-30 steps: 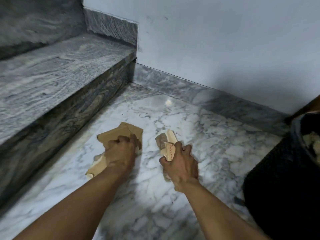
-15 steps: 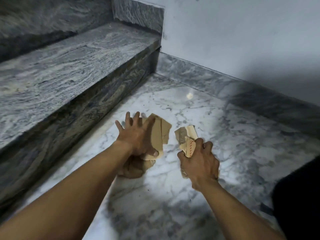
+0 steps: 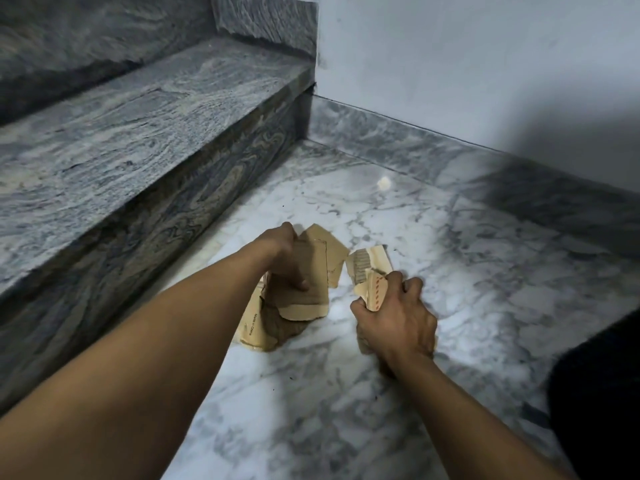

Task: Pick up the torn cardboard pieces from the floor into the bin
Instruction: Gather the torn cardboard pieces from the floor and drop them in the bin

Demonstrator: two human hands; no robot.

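I see the white, grey-veined marble floor [image 3: 398, 393] filling the lower and right part of the view. The grey-streaked stone stair step [image 3: 121, 140] rises along the left side, and the pale painted wall [image 3: 467, 57] stands behind, edged by a grey marble skirting strip [image 3: 433, 147].

At the lower right edge I see a dark black mass [image 3: 599, 403]; the view there is too dim and cropped for me to tell whether it is the bin.

My two bare forearms reach forward over the floor. My left hand [image 3: 287, 261] is closed around a stack of flat brown torn cardboard pieces [image 3: 311, 271], thumb pressed on the near face and fingers wrapped behind the far edge. The stack stands tilted, near upright, beside the foot of the step. A further brown cardboard scrap with small printed text [image 3: 258, 323] hangs or lies directly beneath it, close to the floor; I cannot tell whether it touches.

My right hand [image 3: 398, 320] is clenched in a fist around a pale torn cardboard piece with red dashes [image 3: 372, 275], held just right of the left-hand stack, the two bundles apart.

A small white speck [image 3: 383, 183] lies on the floor near the skirting.
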